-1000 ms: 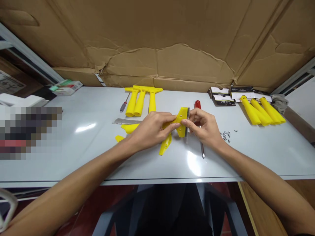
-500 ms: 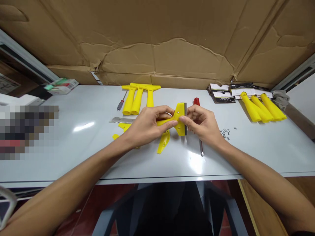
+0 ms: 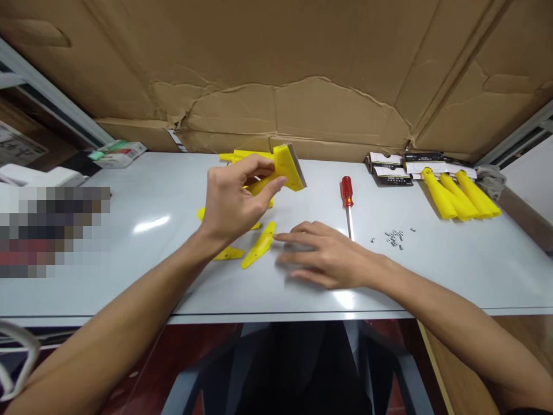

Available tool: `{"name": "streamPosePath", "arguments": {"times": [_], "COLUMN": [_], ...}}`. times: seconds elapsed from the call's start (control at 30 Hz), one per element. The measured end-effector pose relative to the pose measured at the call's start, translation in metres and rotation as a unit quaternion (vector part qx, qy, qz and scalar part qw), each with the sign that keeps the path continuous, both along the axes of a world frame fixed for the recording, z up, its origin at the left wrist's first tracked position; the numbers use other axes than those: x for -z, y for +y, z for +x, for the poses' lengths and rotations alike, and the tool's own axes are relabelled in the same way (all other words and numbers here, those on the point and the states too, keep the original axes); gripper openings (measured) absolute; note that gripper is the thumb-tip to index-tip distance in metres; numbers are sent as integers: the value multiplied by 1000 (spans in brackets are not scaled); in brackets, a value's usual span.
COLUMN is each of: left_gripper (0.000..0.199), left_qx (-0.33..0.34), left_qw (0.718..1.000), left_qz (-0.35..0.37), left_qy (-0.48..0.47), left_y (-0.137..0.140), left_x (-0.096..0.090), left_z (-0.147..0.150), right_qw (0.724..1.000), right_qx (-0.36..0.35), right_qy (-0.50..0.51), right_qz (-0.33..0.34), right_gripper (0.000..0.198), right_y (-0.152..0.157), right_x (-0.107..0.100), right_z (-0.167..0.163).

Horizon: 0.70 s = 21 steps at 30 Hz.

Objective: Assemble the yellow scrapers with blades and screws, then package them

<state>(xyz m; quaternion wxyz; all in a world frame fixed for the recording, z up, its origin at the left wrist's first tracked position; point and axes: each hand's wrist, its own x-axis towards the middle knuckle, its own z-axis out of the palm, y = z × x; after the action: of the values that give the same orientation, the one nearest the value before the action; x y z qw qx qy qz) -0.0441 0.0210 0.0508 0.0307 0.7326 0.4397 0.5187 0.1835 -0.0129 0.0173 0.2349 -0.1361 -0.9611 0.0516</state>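
Note:
My left hand (image 3: pixel 237 199) is closed round the handle of a yellow scraper (image 3: pixel 285 168), raised above the table, its metal blade (image 3: pixel 297 165) facing right. My right hand (image 3: pixel 322 253) is low over the table with its fingers apart and somewhat blurred. Its fingertips are by a flat yellow plastic plate (image 3: pixel 259 246) with small holes; whether they touch it I cannot tell. Another yellow plate (image 3: pixel 230 253) lies left of that one. More yellow pieces are partly hidden beneath my left hand.
A red-handled screwdriver (image 3: pixel 347 193) lies right of centre, with small screws (image 3: pixel 394 237) farther right. Yellow handles (image 3: pixel 440 196) lie at the back right beside black-and-white packs (image 3: pixel 391 169). A small box (image 3: pixel 118 154) sits back left. Cardboard (image 3: pixel 276 109) stands along the back edge.
The left hand has carried the scraper left and upward. The right hand has let go of the scraper and come down toward the flat yellow plate, its fingers now spread.

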Motion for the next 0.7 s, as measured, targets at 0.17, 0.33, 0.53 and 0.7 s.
{"name": "streamPosePath", "arguments": {"times": [0.17,0.33,0.53,0.7], "left_gripper": [13,14,20,10], "left_qx": [-3,140,189,197], "left_qw": [948,868,791,767], "left_qz": [279,368,420,465], "left_qy": [152,302,403,397], "left_y": [-5,-18,-31,-34], "left_x": [5,13,15,20], "left_z": [7,19,23,20], "right_qw": [962,904,880,923], "right_qx": [230,224,198,216], "right_qy": [62,-209,-264,-43], "right_qz": [-136,-298,-342,-317], "right_gripper": [27,26,12,27], "right_y": [31,54,51,39], "right_x": [-56,-65,-47,-61], "right_z": [83,137,117,110]}}
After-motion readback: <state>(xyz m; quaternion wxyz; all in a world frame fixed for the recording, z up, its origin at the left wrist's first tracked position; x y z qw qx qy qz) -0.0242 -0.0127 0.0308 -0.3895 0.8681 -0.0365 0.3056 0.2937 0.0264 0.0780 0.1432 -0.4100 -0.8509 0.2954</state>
